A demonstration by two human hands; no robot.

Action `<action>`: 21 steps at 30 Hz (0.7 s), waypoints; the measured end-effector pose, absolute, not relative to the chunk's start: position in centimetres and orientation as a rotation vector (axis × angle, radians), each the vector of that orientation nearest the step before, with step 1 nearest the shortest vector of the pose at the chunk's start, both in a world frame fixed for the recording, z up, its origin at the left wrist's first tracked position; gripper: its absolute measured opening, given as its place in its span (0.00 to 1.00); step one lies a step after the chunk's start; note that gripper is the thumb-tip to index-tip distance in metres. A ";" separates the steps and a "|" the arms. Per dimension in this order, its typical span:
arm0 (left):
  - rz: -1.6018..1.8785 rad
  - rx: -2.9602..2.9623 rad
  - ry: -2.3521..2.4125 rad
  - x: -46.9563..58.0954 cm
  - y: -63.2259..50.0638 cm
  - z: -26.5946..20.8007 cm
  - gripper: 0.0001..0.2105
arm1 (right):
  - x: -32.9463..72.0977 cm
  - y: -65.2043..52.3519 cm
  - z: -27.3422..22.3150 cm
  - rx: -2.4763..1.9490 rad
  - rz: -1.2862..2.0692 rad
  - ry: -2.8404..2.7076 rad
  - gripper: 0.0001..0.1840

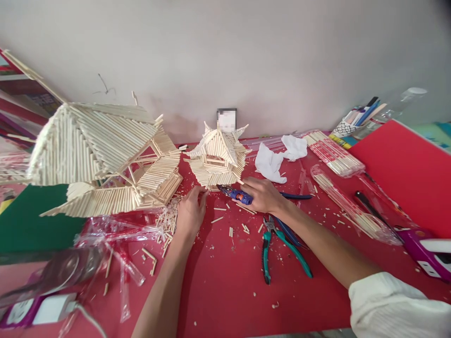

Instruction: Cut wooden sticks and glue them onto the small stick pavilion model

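My right hand (262, 193) is wrapped round blue-handled pliers (244, 197), whose dark jaws point left. In front of me, the small model pavilion (218, 162) made of wooden sticks stands against the wall side, just beyond the jaws. My left hand (192, 211) is closed at the front of its base, fingertips pinched on what looks like a short wooden stick (211, 189) that reaches toward the jaws. Left of that hand is a larger stick-built model house (105, 150). Green-handled cutting pliers (270, 225) lie splayed on the red tabletop (225, 286), below my right wrist.
Cut stick pieces (231, 232) are scattered around. Clear plastic wrappers (120, 239) lie at left, near a power strip (26, 310). White tissues (271, 162), packs of sticks (334, 152), a pen cup (347, 126) and a red board (405, 173) sit on the right.
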State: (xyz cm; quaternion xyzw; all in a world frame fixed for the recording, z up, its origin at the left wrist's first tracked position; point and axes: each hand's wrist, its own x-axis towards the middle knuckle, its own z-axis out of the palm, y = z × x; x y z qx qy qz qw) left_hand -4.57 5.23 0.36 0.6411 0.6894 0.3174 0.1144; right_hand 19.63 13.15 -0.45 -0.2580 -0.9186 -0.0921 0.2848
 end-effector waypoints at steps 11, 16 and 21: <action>0.940 1.807 2.030 -3.8 5.9 0.0 0.04 | 19.6 13.1 -0.5 -0.708 -0.276 -2.476 0.16; 0.958 1.826 1.999 -3.7 6.2 -0.5 0.04 | 19.7 13.2 -0.5 -0.710 -0.275 -2.476 0.16; 0.974 1.837 2.001 -3.5 6.4 -0.7 0.04 | 19.8 13.2 -0.3 -0.728 -0.249 -2.495 0.16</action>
